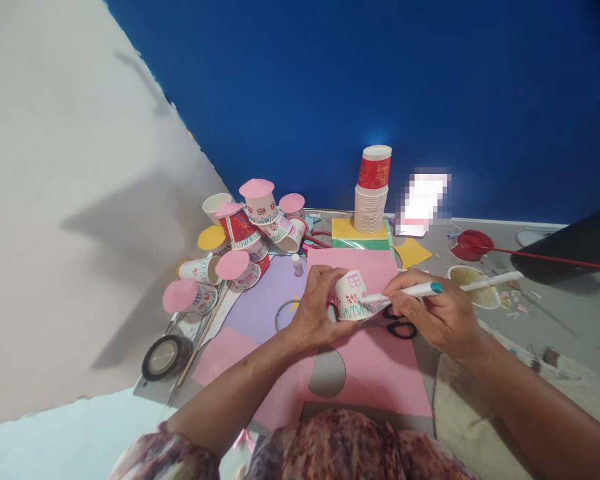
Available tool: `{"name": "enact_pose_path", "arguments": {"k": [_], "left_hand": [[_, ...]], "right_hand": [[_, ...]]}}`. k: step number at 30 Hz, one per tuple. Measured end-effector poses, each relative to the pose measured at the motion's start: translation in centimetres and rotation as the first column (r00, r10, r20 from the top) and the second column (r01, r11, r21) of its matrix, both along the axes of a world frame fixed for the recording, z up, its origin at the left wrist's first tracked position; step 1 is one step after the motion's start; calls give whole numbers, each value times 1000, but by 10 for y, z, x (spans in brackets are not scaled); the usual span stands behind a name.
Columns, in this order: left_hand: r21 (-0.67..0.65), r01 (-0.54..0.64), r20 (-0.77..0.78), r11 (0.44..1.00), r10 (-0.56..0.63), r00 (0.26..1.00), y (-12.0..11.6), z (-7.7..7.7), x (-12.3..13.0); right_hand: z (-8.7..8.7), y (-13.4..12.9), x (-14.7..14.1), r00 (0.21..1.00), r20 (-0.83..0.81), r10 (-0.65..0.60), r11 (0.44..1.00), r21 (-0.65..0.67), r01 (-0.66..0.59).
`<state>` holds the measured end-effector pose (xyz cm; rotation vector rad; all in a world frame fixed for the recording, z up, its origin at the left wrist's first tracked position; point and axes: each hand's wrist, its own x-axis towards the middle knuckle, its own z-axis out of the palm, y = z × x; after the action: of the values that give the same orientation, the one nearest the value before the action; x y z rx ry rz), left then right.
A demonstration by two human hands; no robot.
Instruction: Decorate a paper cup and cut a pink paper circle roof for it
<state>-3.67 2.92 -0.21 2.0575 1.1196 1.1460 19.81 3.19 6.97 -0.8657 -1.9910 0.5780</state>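
Observation:
In my left hand [314, 310] is a white paper cup [353, 299], tilted, with its fingers wrapped round the cup's left side. A pink window, red flowers and green grass strokes are drawn on it. My right hand [433, 310] grips a white marker [410, 291] with a green end, its tip at the drawn side of the cup. Below the hands lies pink paper [380, 373] with a round hole cut in it. Black-handled scissors [401, 329] rest on that paper, partly hidden behind my right hand.
Several decorated cups with pink paper tops [257, 189] crowd the left. A roll of tape [164, 357] lies nearer me. Stacked paper cups [371, 207] stand at the back. On the right are a red dish [473, 245], a paint-stained bowl [475, 283] and a cloth [465, 400].

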Motion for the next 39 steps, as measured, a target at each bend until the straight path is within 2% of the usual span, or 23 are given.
{"name": "enact_pose_path", "arguments": {"k": [14,22,34,39], "left_hand": [[-2,14,-9,1000,-14,1000,0,1,0],[-6,20,-24,1000,-20,1000,1,-1,0],[40,12,-57,999,-10,998,-1,1,2],[119,18,-40,993,-14,999,-2,-2,3]], "right_hand": [[-1,2,2,1000,1,-2,1000,5,2],[-8,3,4,999,-34,-19,1000,-17,19],[-9,1,2,998,-47,-29,999,-25,28],[-8,2,-1,999,-37,-2,999,-42,0]]}}
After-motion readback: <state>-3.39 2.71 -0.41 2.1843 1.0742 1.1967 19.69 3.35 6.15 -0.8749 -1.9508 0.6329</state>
